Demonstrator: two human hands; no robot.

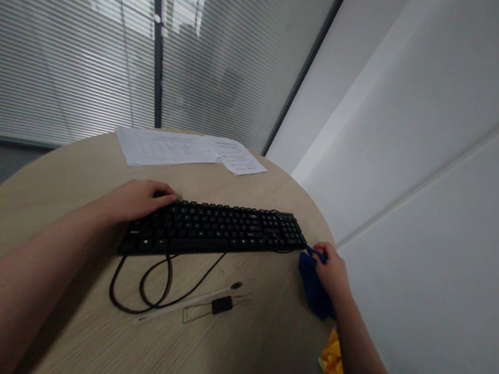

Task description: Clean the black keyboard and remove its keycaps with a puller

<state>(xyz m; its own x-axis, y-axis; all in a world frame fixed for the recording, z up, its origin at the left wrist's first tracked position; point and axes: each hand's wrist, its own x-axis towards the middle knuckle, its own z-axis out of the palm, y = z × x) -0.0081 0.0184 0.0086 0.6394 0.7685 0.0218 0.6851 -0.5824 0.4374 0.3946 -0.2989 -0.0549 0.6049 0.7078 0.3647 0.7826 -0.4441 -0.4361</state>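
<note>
L hand (142, 200) on kbd (222, 229) at its L end, fingers together; R hand (330, 270) pinches blue cloth (314, 287) by kbd's R corner. Kbd on table (259, 338), prob. light, stiff; grip ends. Cloth soft, limp; grip edge

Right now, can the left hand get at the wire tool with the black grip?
Likely yes: the wire tool lies uncovered, though the left hand would have to leave the keyboard and clear the cable.
</note>
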